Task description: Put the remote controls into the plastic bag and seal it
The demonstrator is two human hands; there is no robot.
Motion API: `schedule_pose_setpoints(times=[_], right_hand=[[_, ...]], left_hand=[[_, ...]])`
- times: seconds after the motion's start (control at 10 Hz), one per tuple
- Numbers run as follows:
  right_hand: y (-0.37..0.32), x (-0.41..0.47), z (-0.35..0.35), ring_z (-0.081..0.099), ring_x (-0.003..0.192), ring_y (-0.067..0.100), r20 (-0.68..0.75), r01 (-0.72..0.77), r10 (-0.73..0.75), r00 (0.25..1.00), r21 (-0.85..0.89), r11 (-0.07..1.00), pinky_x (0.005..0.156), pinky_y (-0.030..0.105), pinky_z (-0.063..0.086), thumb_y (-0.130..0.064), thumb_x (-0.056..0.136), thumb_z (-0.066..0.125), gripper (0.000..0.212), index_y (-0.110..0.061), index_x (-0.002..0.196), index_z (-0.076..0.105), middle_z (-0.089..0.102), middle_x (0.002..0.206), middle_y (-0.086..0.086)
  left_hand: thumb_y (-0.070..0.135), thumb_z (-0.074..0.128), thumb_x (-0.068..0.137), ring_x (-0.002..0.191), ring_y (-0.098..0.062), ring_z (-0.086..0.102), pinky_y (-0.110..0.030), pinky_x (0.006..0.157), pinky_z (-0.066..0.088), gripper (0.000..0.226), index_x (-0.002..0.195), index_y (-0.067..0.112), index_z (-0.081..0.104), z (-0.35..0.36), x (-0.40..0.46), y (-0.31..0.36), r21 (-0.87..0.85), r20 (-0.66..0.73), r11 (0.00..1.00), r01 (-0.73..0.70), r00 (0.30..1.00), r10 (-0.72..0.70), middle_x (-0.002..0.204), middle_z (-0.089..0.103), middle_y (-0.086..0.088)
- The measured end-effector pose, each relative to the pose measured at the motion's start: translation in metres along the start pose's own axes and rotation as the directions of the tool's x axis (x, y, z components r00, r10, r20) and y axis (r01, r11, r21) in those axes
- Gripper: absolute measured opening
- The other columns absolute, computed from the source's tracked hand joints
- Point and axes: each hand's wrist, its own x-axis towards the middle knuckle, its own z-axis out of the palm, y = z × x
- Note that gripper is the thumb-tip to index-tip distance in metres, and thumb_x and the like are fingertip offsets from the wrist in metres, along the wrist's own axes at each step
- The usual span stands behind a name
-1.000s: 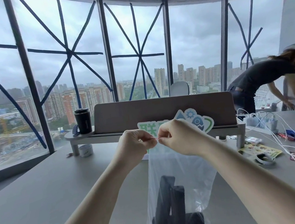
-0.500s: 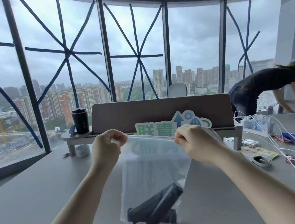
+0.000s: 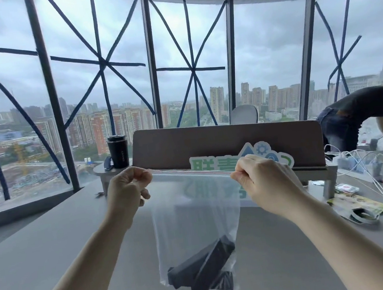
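A clear plastic bag (image 3: 196, 218) hangs above the grey table (image 3: 40, 252), stretched flat between my hands. My left hand (image 3: 128, 193) pinches the left end of its red-lined zip strip. My right hand (image 3: 261, 179) pinches the right end. Black remote controls (image 3: 203, 273) lie slanted in a heap at the bottom of the bag. The zip strip looks like one straight pressed line from hand to hand.
A brown desk riser (image 3: 225, 145) with a green-and-white sign (image 3: 244, 162) stands behind the bag. A black cup (image 3: 118, 151) sits at its left end. White cables (image 3: 371, 168), a tape roll (image 3: 362, 215) and small items lie at right. A person (image 3: 363, 115) bends over at far right.
My hands, pinched together at the middle of the bag's top a second ago, have slid apart to its two ends. The remotes tipped from upright to slanted.
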Motion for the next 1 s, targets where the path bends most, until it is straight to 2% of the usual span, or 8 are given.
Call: schedule_pose_setpoints(times=[0.2, 0.3, 0.5, 0.6, 0.7, 0.8, 0.9, 1.0], right_hand=[[-0.009, 0.067, 0.073, 0.063, 0.078, 0.025, -0.008, -0.084, 0.086, 0.996, 0.102, 0.991, 0.063, 0.032, 0.042, -0.039, 0.096, 0.053, 0.025, -0.018, 0.086, 0.062, 0.07, 0.082, -0.003], [-0.023, 0.112, 0.108, 0.06, 0.068, 0.027, -0.028, -0.139, 0.146, 0.989, 0.18, 0.974, 0.055, 0.033, 0.04, -0.036, 0.095, 0.054, 0.025, -0.016, 0.082, 0.061, 0.067, 0.069, -0.002], [-0.064, 0.162, 0.154, 0.063, 0.064, 0.023, -0.084, -0.072, 0.102, 0.991, 0.302, 0.951, 0.061, 0.035, 0.053, -0.036, 0.092, 0.058, 0.022, -0.019, 0.079, 0.062, 0.069, 0.066, -0.003], [-0.075, 0.15, 0.188, 0.062, 0.064, 0.023, -0.004, -0.059, 0.065, 0.998, 0.354, 0.934, 0.061, 0.036, 0.054, -0.035, 0.089, 0.06, 0.019, -0.021, 0.077, 0.064, 0.07, 0.066, -0.002], [-0.082, 0.122, 0.22, 0.062, 0.069, 0.022, 0.163, -0.094, 0.039, 0.986, 0.341, 0.935, 0.063, 0.033, 0.051, -0.034, 0.088, 0.063, 0.017, -0.02, 0.08, 0.07, 0.073, 0.073, -0.001], [-0.088, 0.095, 0.244, 0.065, 0.072, 0.024, 0.294, -0.126, 0.016, 0.956, 0.36, 0.924, 0.067, 0.036, 0.055, -0.034, 0.086, 0.065, 0.018, -0.019, 0.079, 0.072, 0.074, 0.075, 0.001], [-0.097, 0.073, 0.255, 0.065, 0.078, 0.019, 0.453, -0.177, 0.0, 0.891, 0.348, 0.921, 0.071, 0.037, 0.055, -0.037, 0.084, 0.064, 0.017, -0.023, 0.08, 0.072, 0.073, 0.079, -0.005], [-0.096, 0.052, 0.247, 0.064, 0.082, 0.016, 0.492, -0.224, 0.028, 0.87, 0.344, 0.912, 0.074, 0.034, 0.054, -0.045, 0.085, 0.059, 0.025, -0.025, 0.091, 0.073, 0.071, 0.078, -0.008]], left_hand=[[0.003, 0.056, 0.087, 0.05, -0.016, 0.069, -0.027, 0.047, 0.056, 0.02, 0.072, 0.016, 0.061, -0.013, 0.047, -0.037, -0.087, -0.013, 0.983, 0.163, 0.986, -0.165, 0.082, 0.065, -0.004], [0.0, 0.056, 0.085, 0.052, -0.018, 0.065, -0.028, 0.053, 0.056, 0.021, 0.071, 0.015, 0.061, -0.024, 0.089, -0.047, -0.115, -0.092, 0.977, 0.177, 0.978, -0.188, 0.08, 0.066, -0.009], [0.004, 0.063, 0.085, 0.06, -0.016, 0.066, -0.028, 0.059, 0.055, 0.017, 0.073, 0.017, 0.067, -0.071, 0.156, -0.063, -0.154, -0.211, 0.983, 0.096, 0.969, -0.128, 0.067, 0.07, -0.002], [0.002, 0.064, 0.083, 0.063, -0.018, 0.066, -0.029, 0.064, 0.055, 0.017, 0.075, 0.016, 0.069, -0.092, 0.161, -0.097, -0.183, -0.213, 0.973, 0.144, 0.96, -0.182, 0.061, 0.07, 0.001], [0.001, 0.064, 0.083, 0.063, -0.018, 0.065, -0.028, 0.069, 0.056, 0.013, 0.077, 0.011, 0.068, -0.107, 0.146, -0.137, -0.158, -0.187, 0.96, 0.232, 0.947, -0.26, 0.075, 0.069, -0.01], [0.004, 0.062, 0.085, 0.068, -0.02, 0.062, -0.029, 0.066, 0.053, 0.013, 0.077, 0.012, 0.065, -0.119, 0.121, -0.17, -0.07, -0.163, 0.957, 0.282, 0.943, -0.29, 0.084, 0.064, -0.014], [0.004, 0.06, 0.085, 0.069, -0.021, 0.061, -0.027, 0.06, 0.046, 0.015, 0.075, 0.014, 0.066, -0.13, 0.093, -0.18, 0.075, -0.172, 0.951, 0.301, 0.943, -0.285, 0.078, 0.064, -0.01], [0.007, 0.063, 0.079, 0.065, -0.022, 0.056, -0.019, 0.052, 0.041, 0.009, 0.08, 0.011, 0.072, -0.139, 0.059, -0.186, 0.181, -0.21, 0.941, 0.285, 0.946, -0.246, 0.073, 0.066, -0.011]])
